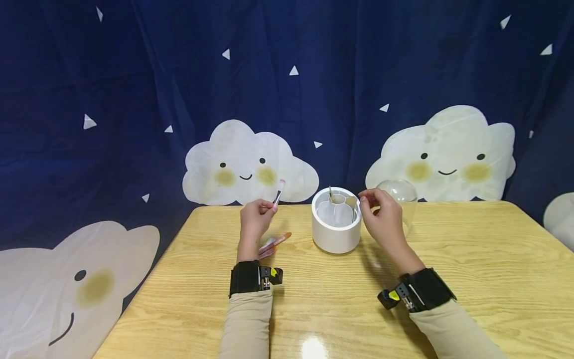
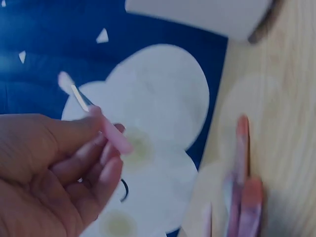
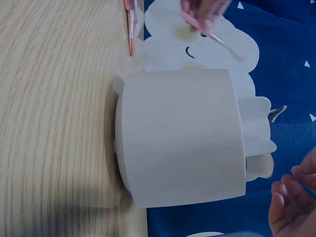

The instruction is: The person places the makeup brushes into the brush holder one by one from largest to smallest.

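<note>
My left hand [image 1: 255, 219] pinches a small makeup brush [image 2: 117, 136] between thumb and fingers. The brush has a pink handle, a silver ferrule and pale pink bristles, which point up and away. Right of it stands a round white brush holder [image 1: 336, 239] with inner compartments. Inside are a thin brush [image 1: 331, 194] and a wide brush with pale bristles [image 3: 261, 166]. My right hand [image 1: 384, 214] is beside the holder's right rim, fingers loosely bent close to the wide brush. Nothing shows between those fingers in the right wrist view.
Several pink-handled brushes [image 1: 280, 239] with orange tips lie on the wooden table [image 1: 332, 309], near my left wrist. A clear dome cover [image 1: 401, 190] stands behind my right hand. A dark blue curtain [image 1: 287, 99] with clouds hangs behind the table's far edge.
</note>
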The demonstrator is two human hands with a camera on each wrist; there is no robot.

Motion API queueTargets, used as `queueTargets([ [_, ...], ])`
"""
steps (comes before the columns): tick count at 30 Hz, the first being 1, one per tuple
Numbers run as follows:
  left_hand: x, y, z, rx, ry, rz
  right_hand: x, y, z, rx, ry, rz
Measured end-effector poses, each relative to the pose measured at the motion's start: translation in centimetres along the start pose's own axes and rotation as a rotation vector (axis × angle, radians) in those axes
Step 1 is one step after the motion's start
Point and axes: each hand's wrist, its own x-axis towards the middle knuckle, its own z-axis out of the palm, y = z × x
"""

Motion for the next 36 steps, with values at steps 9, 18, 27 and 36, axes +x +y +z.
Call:
queueTargets([
  [9,-0.2,3.2,1.8,-0.217,-0.067,0.212,0.1,-0.7,-0.1,0.071,-0.021,0.014],
  [18,-1.2,5.8,3.3,-0.333,-0.106,0.306,0.1,-1.9,-0.2,0.185,-0.078,0.015],
  [27,-2.6,7.5,5.1,-0.327,-0.162,0.404,-0.1,-3.2,-0.3,0.3,-0.152,0.08],
  [36,-3.3,8.3,6.1,-0.323,-0.189,0.469,-0.2,-5.0,-0.4,0.426,-0.126,0.07],
])
